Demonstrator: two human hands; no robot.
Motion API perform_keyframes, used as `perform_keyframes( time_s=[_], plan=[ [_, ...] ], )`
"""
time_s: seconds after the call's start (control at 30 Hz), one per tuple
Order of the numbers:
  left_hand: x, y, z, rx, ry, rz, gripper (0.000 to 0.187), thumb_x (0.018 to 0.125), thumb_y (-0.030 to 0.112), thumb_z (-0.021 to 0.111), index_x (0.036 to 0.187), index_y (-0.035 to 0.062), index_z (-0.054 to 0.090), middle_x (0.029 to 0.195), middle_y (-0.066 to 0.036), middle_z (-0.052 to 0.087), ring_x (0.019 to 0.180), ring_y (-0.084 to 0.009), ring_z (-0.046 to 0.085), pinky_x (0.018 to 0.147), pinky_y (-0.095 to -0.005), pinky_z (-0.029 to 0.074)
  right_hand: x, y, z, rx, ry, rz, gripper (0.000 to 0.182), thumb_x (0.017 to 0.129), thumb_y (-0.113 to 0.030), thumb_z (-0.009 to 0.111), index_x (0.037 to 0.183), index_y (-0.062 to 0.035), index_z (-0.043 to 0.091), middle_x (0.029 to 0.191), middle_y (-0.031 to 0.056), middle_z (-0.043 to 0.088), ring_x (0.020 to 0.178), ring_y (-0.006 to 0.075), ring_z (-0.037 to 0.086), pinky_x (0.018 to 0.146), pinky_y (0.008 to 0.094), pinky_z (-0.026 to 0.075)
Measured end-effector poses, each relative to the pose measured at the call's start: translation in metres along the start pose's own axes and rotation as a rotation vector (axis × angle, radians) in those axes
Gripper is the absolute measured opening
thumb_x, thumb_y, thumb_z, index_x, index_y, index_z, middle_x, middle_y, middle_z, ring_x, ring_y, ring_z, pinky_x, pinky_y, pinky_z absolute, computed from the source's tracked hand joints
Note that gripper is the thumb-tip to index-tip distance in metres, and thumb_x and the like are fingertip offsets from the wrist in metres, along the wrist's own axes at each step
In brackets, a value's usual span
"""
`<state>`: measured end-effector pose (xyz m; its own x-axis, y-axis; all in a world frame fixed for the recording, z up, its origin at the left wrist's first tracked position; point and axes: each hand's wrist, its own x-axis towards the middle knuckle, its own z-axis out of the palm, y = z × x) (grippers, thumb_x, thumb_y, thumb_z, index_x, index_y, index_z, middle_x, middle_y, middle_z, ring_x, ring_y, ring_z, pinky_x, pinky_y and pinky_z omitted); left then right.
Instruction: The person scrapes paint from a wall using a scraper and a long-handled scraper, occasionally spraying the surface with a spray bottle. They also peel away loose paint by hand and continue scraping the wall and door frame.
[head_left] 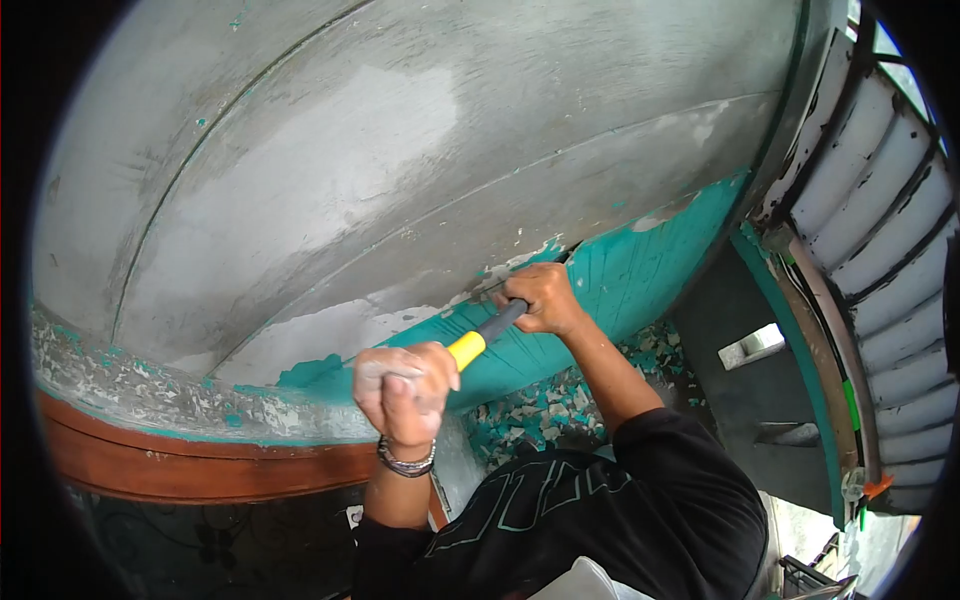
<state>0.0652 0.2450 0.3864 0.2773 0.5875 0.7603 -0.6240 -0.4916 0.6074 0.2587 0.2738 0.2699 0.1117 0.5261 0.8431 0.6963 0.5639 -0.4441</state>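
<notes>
My left hand [405, 388], with bracelets at the wrist, is closed around the yellow end of a scraper's handle [490, 328]. Farther up the same handle my right hand [541, 297] grips its dark grey part. The tool slants up and right against the wall, and a dark bit of its head shows beyond my right fingers; the blade's edge is mostly hidden. Around the tip, teal paint [640, 250] with cracked, ragged edges meets bare grey plaster [420, 210]. Pale dust coats my left fingers.
Many teal and white paint flakes [550, 410] lie on the floor below. A brown wooden frame [200, 465] runs along the lower left. At right are a dark wall with a slot opening [752, 346] and a metal-barred panel [890, 200].
</notes>
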Motion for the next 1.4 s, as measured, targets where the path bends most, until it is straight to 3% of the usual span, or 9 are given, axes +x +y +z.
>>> perform_keyframes(
  time_s=[0.1, 0.3, 0.4, 0.6, 0.73, 0.83, 0.97, 1.2, 1.4],
  plan=[
    [-0.003, 0.023, 0.012, 0.196, -0.151, 0.002, 0.038, 0.083, 0.009, 0.056, 0.051, 0.0086, 0.034, 0.044, -0.002, 0.041, 0.038, -0.0163, 0.045, 0.037, -0.0291, 0.041, 0.013, -0.019, -0.007, 0.056, -0.002, -0.103, 0.03, 0.063, -0.013, 0.07, 0.052, -0.0106, 0.042, 0.047, 0.0055, 0.043, 0.042, 0.0247, 0.047, 0.042, 0.0345, 0.037],
    [-0.002, 0.046, 0.013, 0.165, -0.161, 0.195, 0.013, 0.085, 0.007, 0.053, 0.085, 0.0065, 0.04, 0.047, 0.001, 0.041, 0.034, -0.0125, 0.038, 0.036, -0.028, 0.04, 0.026, -0.037, -0.002, 0.073, -0.047, -0.137, 0.017, 0.062, -0.017, 0.069, 0.057, -0.016, 0.053, 0.05, 0.0008, 0.049, 0.047, 0.0217, 0.053, 0.045, 0.0346, 0.04],
    [-0.001, 0.038, 0.007, 0.105, -0.058, 0.123, 0.013, 0.085, 0.007, 0.056, 0.08, 0.0053, 0.043, 0.048, -0.002, 0.043, 0.036, -0.013, 0.042, 0.04, -0.0315, 0.047, 0.024, -0.03, 0.001, 0.092, -0.011, -0.105, 0.025, 0.063, -0.016, 0.07, 0.055, -0.0138, 0.047, 0.048, 0.0017, 0.045, 0.044, 0.0218, 0.049, 0.043, 0.0339, 0.036],
    [0.009, 0.043, 0.006, 0.1, -0.199, 0.23, 0.01, 0.089, 0.009, 0.047, 0.085, 0.006, 0.038, 0.048, -0.001, 0.038, 0.037, -0.0121, 0.038, 0.037, -0.0273, 0.038, 0.036, -0.038, 0.0, 0.176, -0.007, -0.155, 0.033, 0.066, -0.017, 0.071, 0.052, -0.0109, 0.041, 0.047, 0.0044, 0.042, 0.041, 0.0238, 0.046, 0.041, 0.0341, 0.035],
    [-0.008, 0.004, -0.009, 0.215, 0.073, 0.065, 0.016, 0.084, 0.006, 0.054, 0.077, 0.0056, 0.039, 0.046, -0.005, 0.043, 0.036, -0.0156, 0.044, 0.035, -0.0317, 0.042, 0.002, -0.008, 0.0, 0.068, -0.005, -0.027, 0.033, 0.066, -0.016, 0.07, 0.052, -0.0109, 0.041, 0.046, 0.0049, 0.042, 0.041, 0.0249, 0.047, 0.041, 0.0354, 0.036],
    [0.0, 0.025, 0.003, 0.192, -0.255, 0.123, 0.018, 0.083, 0.008, 0.058, 0.077, 0.0054, 0.041, 0.047, -0.005, 0.045, 0.038, -0.0166, 0.046, 0.037, -0.0317, 0.044, 0.014, -0.021, -0.005, 0.115, 0.012, -0.107, 0.032, 0.065, -0.014, 0.07, 0.051, -0.0111, 0.041, 0.046, 0.0042, 0.041, 0.041, 0.0237, 0.046, 0.041, 0.0346, 0.035],
    [0.002, 0.051, 0.024, 0.098, -0.06, 0.213, 0.016, 0.081, 0.009, 0.061, 0.081, 0.0046, 0.046, 0.047, -0.005, 0.046, 0.038, -0.0151, 0.048, 0.039, -0.032, 0.049, 0.032, -0.039, 0.003, 0.187, 0.065, -0.152, 0.032, 0.064, -0.011, 0.07, 0.051, -0.0103, 0.04, 0.048, 0.0027, 0.041, 0.041, 0.0226, 0.046, 0.041, 0.0335, 0.034],
    [0.007, 0.057, 0.017, 0.118, -0.224, 0.188, 0.015, 0.083, 0.01, 0.058, 0.082, 0.0039, 0.045, 0.048, -0.005, 0.047, 0.038, -0.0153, 0.049, 0.04, -0.0321, 0.049, 0.037, -0.044, 0.004, 0.157, 0.072, -0.167, 0.032, 0.063, -0.013, 0.071, 0.051, -0.0108, 0.041, 0.047, 0.0029, 0.042, 0.041, 0.0232, 0.045, 0.041, 0.0335, 0.033],
    [0.018, 0.036, 0.007, 0.169, -0.234, 0.128, 0.013, 0.092, 0.015, 0.044, 0.089, 0.0055, 0.037, 0.047, 0.002, 0.038, 0.035, -0.0107, 0.037, 0.036, -0.0273, 0.034, 0.024, -0.028, 0.011, 0.127, 0.059, -0.112, 0.033, 0.065, -0.016, 0.07, 0.05, -0.0111, 0.041, 0.046, 0.004, 0.042, 0.042, 0.0234, 0.046, 0.041, 0.0344, 0.034]
  ],
)
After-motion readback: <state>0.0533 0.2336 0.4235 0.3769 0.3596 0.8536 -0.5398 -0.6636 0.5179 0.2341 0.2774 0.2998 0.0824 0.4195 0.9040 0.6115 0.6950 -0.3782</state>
